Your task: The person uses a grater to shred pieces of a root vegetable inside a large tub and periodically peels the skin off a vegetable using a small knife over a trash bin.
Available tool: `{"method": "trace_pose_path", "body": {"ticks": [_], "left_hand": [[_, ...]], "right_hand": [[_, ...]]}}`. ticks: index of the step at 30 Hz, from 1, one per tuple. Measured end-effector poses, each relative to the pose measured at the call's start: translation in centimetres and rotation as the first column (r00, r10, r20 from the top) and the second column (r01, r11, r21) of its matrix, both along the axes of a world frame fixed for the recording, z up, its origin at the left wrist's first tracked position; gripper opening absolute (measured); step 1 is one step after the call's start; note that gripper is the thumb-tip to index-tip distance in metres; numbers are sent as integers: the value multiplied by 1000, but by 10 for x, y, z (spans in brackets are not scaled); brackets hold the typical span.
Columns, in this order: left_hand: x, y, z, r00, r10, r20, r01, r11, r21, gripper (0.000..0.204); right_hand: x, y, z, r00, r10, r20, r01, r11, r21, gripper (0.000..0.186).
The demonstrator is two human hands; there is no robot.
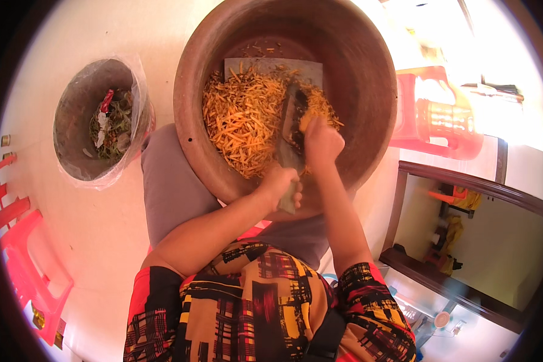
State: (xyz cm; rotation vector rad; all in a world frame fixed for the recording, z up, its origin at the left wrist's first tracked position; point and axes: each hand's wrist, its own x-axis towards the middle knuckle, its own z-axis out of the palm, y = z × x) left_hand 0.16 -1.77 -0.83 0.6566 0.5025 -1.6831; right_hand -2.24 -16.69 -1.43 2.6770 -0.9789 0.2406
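Note:
A big brown basin point(192, 102) stands between my knees. Inside it lies a heap of orange shreds point(241, 120), mixed with dark bits. A long grater point(288, 114) slants down through the basin toward me, more shreds on its right side. My left hand point(279, 186) is wrapped round the grater's greyish handle end near the basin's front rim. Closed over the grater, my right hand point(323, 143) presses a chunk of orange root vegetable point(309, 119) to its dark face. The fingers partly hide the chunk, so its exact kind does not show. A flat grey board point(311, 69) lies beneath the shreds.
To the left stands a bin point(72, 142) lined with clear plastic, holding green scraps and a red wrapper. Pink plastic chairs point(39, 259) are at the far left. A red plastic stool point(434, 114) stands right of the basin. A dark-framed mirror or glass panel point(398, 253) is at lower right.

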Motion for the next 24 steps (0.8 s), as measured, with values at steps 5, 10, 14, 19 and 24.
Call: {"method": "trace_pose_path", "body": {"ticks": [5,10,14,19,24], "left_hand": [[0,-3,0,999,31,12,-31,1000,-1,13],[0,0,-2,999,28,25,-28,1000,-2,13],[0,0,2,999,32,10,-33,998,56,13],[0,-2,0,1000,18,18,-18,1000,7,10],[1,-2,-1,999,22,37,-22,1000,1,10]], "right_hand": [[49,-63,-45,999,-6,40,4,998,62,28],[45,-65,-49,999,-51,8,49,988,144,29],[0,-8,3,998,59,-36,-56,995,84,24],[-16,12,-3,996,73,55,-73,997,8,21],[49,-63,-50,995,-8,98,-1,996,85,28]]}}
